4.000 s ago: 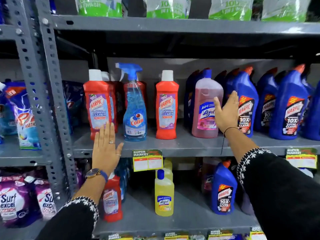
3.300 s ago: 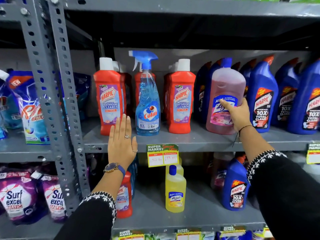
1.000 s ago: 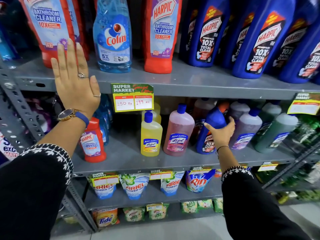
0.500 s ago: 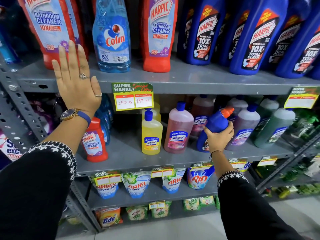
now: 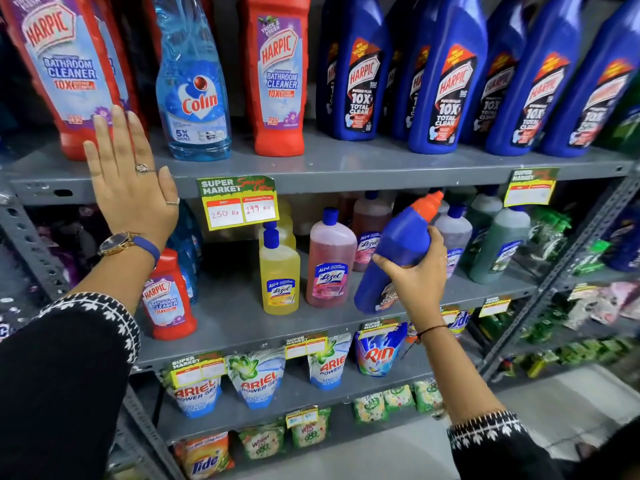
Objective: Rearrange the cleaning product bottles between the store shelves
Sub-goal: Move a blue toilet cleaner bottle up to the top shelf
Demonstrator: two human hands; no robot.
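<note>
My right hand (image 5: 417, 275) grips a blue Harpic bottle (image 5: 398, 247) with an orange cap, tilted to the right and lifted off the middle shelf (image 5: 225, 327). Beside it on that shelf stand a pink Lizol bottle (image 5: 330, 261) and a yellow Lizol bottle (image 5: 278, 275). My left hand (image 5: 130, 181) lies flat and open against the front edge of the upper shelf (image 5: 346, 168). On the upper shelf stand red Harpic bathroom cleaners (image 5: 278, 81), a blue Colin spray bottle (image 5: 192, 84) and a row of blue Harpic bottles (image 5: 446, 77).
A small red Harpic bottle (image 5: 168, 296) stands at the left of the middle shelf, below my left wrist. Purple and green bottles (image 5: 498, 244) fill its right side. Price tags (image 5: 239, 202) hang from shelf edges. Detergent pouches (image 5: 256, 379) sit on lower shelves. A metal upright (image 5: 568, 258) stands at right.
My right hand put the pink Lizol bottle from the upper shelf onto the middle shelf, then took the blue Harpic bottle and has lifted and tilted it. My left hand stays on the shelf edge.
</note>
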